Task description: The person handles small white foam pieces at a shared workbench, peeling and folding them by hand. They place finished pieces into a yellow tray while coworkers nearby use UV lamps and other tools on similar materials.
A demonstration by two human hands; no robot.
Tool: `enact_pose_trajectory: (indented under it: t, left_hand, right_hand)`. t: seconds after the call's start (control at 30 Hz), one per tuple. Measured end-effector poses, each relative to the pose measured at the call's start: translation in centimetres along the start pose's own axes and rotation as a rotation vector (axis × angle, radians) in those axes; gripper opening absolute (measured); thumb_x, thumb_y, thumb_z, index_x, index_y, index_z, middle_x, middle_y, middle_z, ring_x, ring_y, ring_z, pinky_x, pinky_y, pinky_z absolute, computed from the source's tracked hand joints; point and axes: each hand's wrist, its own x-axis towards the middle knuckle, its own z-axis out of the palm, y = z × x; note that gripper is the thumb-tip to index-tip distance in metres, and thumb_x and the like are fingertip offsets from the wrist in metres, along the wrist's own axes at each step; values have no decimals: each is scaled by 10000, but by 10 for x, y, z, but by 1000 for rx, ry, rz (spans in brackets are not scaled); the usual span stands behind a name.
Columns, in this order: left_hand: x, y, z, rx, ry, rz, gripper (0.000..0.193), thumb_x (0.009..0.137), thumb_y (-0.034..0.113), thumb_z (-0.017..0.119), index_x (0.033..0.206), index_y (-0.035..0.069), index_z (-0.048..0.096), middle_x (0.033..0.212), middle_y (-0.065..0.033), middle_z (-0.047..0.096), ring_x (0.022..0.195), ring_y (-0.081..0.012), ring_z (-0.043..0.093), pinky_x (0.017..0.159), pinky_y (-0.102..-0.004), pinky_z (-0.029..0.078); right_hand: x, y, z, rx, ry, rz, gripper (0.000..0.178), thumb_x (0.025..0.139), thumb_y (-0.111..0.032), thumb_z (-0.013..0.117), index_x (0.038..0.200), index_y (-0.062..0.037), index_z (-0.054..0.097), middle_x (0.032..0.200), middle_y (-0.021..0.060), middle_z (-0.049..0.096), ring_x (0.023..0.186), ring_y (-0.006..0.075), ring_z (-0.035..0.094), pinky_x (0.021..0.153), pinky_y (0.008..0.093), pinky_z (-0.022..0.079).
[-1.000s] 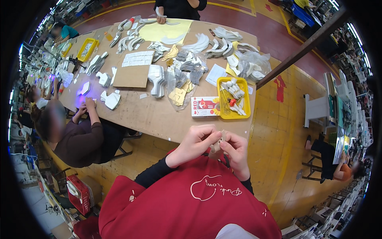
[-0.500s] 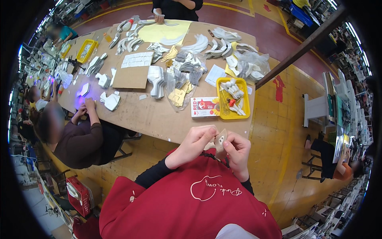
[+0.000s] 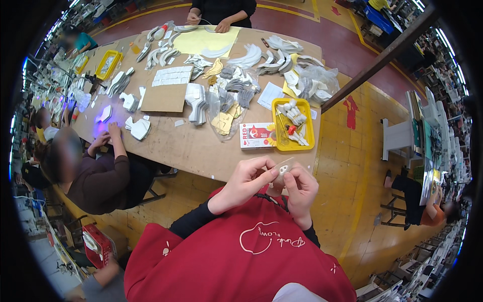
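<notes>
Currently, the thumb and forefinger of the left hand [image 3: 246,182] are clamped on the left side of a small beige piece with cut-out holes [image 3: 284,168], and the thumb and forefinger of the right hand [image 3: 302,190] pinch its right side. The piece is located slightly right of and below the frame centre, raised in front of a red apron [image 3: 236,246] that fills the lower middle. The remaining fingers of both hands are curled; whether they bear on the piece cannot be determined. Directly above the hands, at the near edge of the worktable [image 3: 216,158], a white-and-red carton [image 3: 255,135] is positioned just beside a yellow plastic tray [image 3: 296,148] containing small white parts and a red object. Left of the carton lie a clear plastic bag [image 3: 225,123] with yellow cut pieces, a stack of pale grey cut pieces [image 3: 196,106] and a brown cardboard sheet [image 3: 163,99]. At upper centre, a co-worker's two hands [image 3: 223,26] hold a thin curved strip [image 3: 205,21]. At left, a seated co-worker [image 3: 98,173] reaches onto the table; at lower left, another person's arm [image 3: 106,273] extends to a red crate [image 3: 103,246].
</notes>
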Motion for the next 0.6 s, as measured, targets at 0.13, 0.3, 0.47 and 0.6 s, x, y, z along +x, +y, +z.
enact_pose_trajectory:
  t: [0.13,0.3,0.47,0.6]
  left_hand:
    - [-3,-2,2,-4,-2,54,167,963,113,551,860,-18,553,741,-6,588,646,-25,528,537,-196,430]
    - [-2,1,3,60,-26,74,161,959,102,534,845,-12,523,695,-10,574,612,-31,529,510,-201,433]
    - [-4,4,3,-5,-30,-39,211,936,161,565,791,15,517,679,35,476,605,-27,429,508,-215,335]
    - [-4,1,3,-108,-34,-79,190,949,143,547,811,14,522,694,15,530,603,-26,460,513,-206,368]
  right_hand:
    - [-1,0,1,4,-28,-2,148,868,-62,632,756,22,584,723,60,568,661,130,503,599,253,384]
    - [-2,-3,0,33,-92,117,150,862,-75,626,753,21,590,736,60,591,654,123,518,599,250,390]
    - [-3,-6,-1,44,-117,100,159,875,-99,613,768,19,602,776,65,618,701,115,557,621,238,402]
    - [-5,0,-2,192,-126,201,145,878,-106,609,815,24,617,799,48,615,719,101,549,642,230,406]
